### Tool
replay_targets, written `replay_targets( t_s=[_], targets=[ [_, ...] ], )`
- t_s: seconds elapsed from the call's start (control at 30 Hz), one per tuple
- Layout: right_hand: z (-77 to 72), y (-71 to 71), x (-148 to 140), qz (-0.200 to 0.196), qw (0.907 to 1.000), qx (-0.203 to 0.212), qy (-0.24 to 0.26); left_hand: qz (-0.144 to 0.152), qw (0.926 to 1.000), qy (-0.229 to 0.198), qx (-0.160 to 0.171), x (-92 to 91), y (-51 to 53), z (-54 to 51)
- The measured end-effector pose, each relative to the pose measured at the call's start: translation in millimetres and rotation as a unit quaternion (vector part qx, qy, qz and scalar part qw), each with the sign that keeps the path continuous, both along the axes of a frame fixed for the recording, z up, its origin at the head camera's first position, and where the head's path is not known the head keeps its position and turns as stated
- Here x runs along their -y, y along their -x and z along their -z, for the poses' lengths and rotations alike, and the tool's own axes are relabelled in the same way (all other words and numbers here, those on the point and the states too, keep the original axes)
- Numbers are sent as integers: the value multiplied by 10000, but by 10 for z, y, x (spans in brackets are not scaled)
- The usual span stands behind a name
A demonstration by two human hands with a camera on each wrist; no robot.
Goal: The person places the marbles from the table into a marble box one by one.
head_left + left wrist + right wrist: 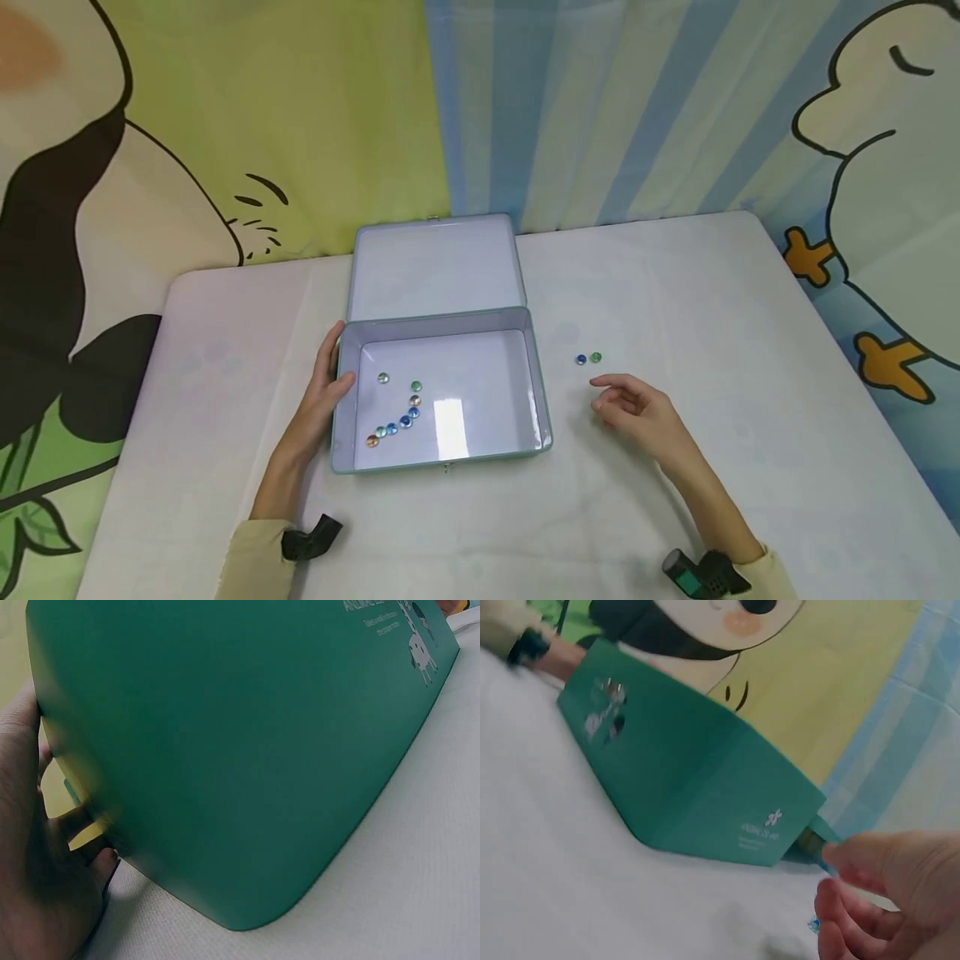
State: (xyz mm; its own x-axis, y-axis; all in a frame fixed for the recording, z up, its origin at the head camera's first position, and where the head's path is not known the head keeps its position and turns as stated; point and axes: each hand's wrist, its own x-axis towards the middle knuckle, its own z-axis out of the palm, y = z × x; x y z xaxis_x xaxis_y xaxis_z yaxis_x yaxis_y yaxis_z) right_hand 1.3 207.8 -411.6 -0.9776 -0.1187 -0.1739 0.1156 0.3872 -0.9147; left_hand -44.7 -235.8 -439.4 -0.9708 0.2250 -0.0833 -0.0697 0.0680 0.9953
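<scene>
A shallow tin box [536,383], pale inside and green outside, lies with its hinged lid [438,267] folded back. Several small glass marbles [406,422] sit in its left half, most in a curved row. My left hand [311,417] holds the box's left wall, thumb at the rim and fingers outside; in the left wrist view the green wall [225,765] fills most of the picture. Right of the box, a blue marble [581,360] and a green marble [596,357] lie on the cloth. My right hand [637,417] hovers just nearer than these two, fingers loosely bent, nothing visible in them.
A white cloth [675,292] covers the table under the box. Behind it hangs a printed curtain [300,125] with cartoon animals. Each wrist carries a dark camera, such as the left wrist camera [311,540].
</scene>
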Motion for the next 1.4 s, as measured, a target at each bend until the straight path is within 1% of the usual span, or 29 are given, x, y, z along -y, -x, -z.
replay_targets(
  t_s=[0.07, 0.13, 0.2, 0.33, 0.4, 0.47, 0.63, 0.83, 0.97, 1.1, 1.2, 1.3, 1.4],
  targets=[
    [6, 93, -5, 70, 9969, -419, -668, 10, 10000, -17, -9, -4, 3, 8],
    [33, 206, -14, 188, 9884, -812, -1273, 20, 10000, -22, -13, -5, 4, 15],
    [75, 325, -21, 275, 9813, -996, -1621, 35, 10000, -24, -13, -9, 4, 18],
    [186, 530, -24, 332, 9751, -850, -2023, 26, 10000, -81, -1, -14, 6, 22],
    [224, 589, -30, 332, 9732, -757, -2144, 28, 10000, -75, 2, -18, 10, 20],
    [246, 618, -36, 339, 9717, -717, -2226, 25, 10000, -41, -9, -17, 9, 23],
    [265, 623, -70, 307, 9747, -703, -2099, 16, 10000, 41, -43, -13, 9, 27],
    [292, 608, -108, 392, 9840, -507, -1665, 21, 10000, -25, -19, -18, -14, 6],
    [304, 608, -109, 442, 9886, -436, -1372, -14, 10000, 21, -10, -13, -23, -7],
    [305, 602, -97, 432, 9911, -372, -1201, -29, 10000, 53, 24, -5, -25, -17],
    [303, 595, -90, 439, 9913, -371, -1180, -41, 10000, 73, 19, -2, -19, -20],
    [279, 578, -88, 396, 9923, -376, -1108, -51, 10000, 60, 6, -9, -13, -20],
    [201, 536, -85, 334, 9947, -306, -918, -14, 10000, 32, 24, -21, -8, -17]
  ],
)
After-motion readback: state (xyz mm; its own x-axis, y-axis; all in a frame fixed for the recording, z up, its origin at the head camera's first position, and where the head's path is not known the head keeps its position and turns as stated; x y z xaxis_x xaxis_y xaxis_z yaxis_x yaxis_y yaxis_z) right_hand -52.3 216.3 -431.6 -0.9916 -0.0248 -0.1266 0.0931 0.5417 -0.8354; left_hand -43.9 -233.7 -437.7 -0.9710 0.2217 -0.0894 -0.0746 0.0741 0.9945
